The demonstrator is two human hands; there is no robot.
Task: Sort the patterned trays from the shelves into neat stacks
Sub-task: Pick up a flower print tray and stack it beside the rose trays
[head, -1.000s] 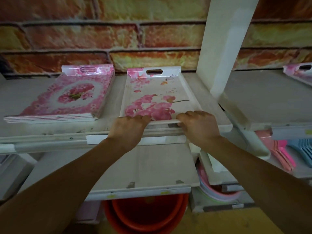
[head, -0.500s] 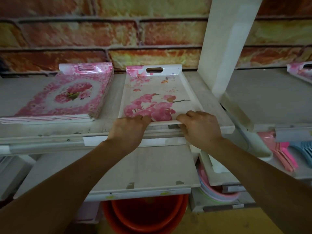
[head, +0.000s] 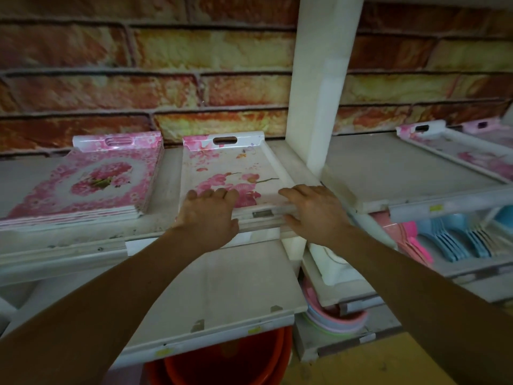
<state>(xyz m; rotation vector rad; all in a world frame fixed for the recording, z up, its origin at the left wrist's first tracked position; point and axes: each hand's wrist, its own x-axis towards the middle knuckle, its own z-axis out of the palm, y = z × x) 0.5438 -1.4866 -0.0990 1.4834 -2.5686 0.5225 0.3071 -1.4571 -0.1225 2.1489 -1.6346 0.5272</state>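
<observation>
A white tray with pink orchid blossoms (head: 236, 165) lies on the upper shelf, its handle slot toward the brick wall. My left hand (head: 209, 215) rests on its near edge, fingers laid over the rim. My right hand (head: 313, 211) grips the same near edge at the right corner. To the left sits a stack of several pink floral trays (head: 91, 182). On the right shelf lies another orchid tray (head: 455, 147), with a pink tray (head: 488, 129) behind it.
A white upright post (head: 319, 93) divides the two shelves. A lower shelf board (head: 222, 290) juts out under my arms. Orange buckets (head: 222, 362) stand below, pastel bowls (head: 333, 318) beside them, and pink and blue plastic utensils (head: 449, 240) lie lower right.
Both hands have stayed on the orchid tray's near edge, the left fingers reaching further over the rim. The view has swung a little right, showing more of the right shelf's trays.
</observation>
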